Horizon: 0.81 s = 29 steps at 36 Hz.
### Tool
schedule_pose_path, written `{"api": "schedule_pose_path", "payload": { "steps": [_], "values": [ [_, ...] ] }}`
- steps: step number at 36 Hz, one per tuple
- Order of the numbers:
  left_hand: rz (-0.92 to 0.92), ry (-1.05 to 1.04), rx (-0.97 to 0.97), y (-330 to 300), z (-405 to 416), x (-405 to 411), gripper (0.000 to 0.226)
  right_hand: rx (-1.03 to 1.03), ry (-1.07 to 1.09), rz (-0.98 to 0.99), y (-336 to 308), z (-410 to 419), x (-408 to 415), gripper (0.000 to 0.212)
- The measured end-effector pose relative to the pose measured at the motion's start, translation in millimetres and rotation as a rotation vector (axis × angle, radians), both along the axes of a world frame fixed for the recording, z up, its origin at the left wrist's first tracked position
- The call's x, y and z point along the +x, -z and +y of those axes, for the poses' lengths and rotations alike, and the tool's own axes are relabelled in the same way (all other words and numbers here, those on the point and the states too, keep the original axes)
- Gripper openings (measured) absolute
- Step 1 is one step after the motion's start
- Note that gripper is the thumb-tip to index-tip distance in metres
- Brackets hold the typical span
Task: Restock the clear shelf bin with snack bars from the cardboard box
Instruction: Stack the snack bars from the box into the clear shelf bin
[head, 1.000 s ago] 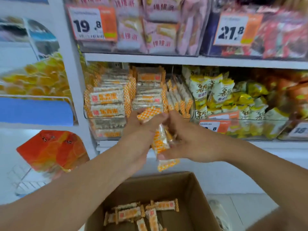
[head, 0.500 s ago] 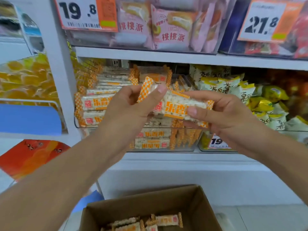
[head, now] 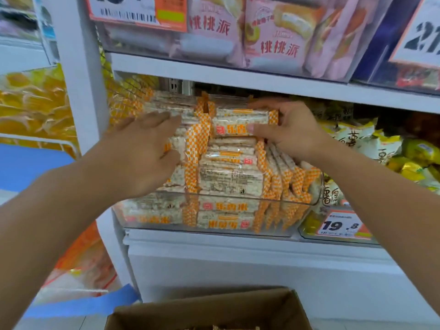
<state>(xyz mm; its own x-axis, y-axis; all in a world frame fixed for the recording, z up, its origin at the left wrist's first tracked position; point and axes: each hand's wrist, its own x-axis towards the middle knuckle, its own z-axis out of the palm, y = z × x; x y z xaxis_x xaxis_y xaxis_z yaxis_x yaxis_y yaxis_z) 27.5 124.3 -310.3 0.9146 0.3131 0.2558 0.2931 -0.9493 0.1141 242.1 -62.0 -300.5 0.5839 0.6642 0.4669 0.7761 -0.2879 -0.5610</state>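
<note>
A clear shelf bin (head: 316, 198) on the middle shelf is packed with several orange-and-white checkered snack bars. My right hand (head: 292, 133) grips a small stack of snack bars (head: 238, 122) between thumb and fingers and holds it on top of the pile at the bin's back. My left hand (head: 142, 148) hovers in front of the bin's left part with fingers spread, holding nothing. The cardboard box (head: 214, 310) stands on the floor below, and only its top edge shows.
The upper shelf edge (head: 238, 77) hangs close above the bin, carrying pink snack packs (head: 278, 32). A bin of yellow-and-white bags (head: 371, 151) with a 19.8 price tag (head: 340, 226) sits to the right. A white upright post (head: 81, 79) stands at the left.
Both hands carried the bars up and forward to the bin. My left hand let go and spread open, while my right hand set the stack on the pile. The view moved closer.
</note>
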Motion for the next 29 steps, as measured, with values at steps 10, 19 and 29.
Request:
{"api": "schedule_pose_path", "payload": {
  "steps": [10, 19, 29],
  "values": [
    [-0.013, 0.011, 0.091, 3.8, 13.4, 5.0, 0.087, -0.254, 0.104, -0.199, -4.2, 25.7, 12.1, 0.045],
    [-0.009, -0.059, 0.135, 3.9, 13.6, 5.7, 0.09, -0.536, 0.146, -0.332, -4.1, 27.7, 13.8, 0.062],
    [-0.051, -0.002, 0.077, 8.9, 17.5, 3.7, 0.088, -0.686, 0.007, -0.458, -5.8, 38.9, 16.1, 0.06]
  ]
}}
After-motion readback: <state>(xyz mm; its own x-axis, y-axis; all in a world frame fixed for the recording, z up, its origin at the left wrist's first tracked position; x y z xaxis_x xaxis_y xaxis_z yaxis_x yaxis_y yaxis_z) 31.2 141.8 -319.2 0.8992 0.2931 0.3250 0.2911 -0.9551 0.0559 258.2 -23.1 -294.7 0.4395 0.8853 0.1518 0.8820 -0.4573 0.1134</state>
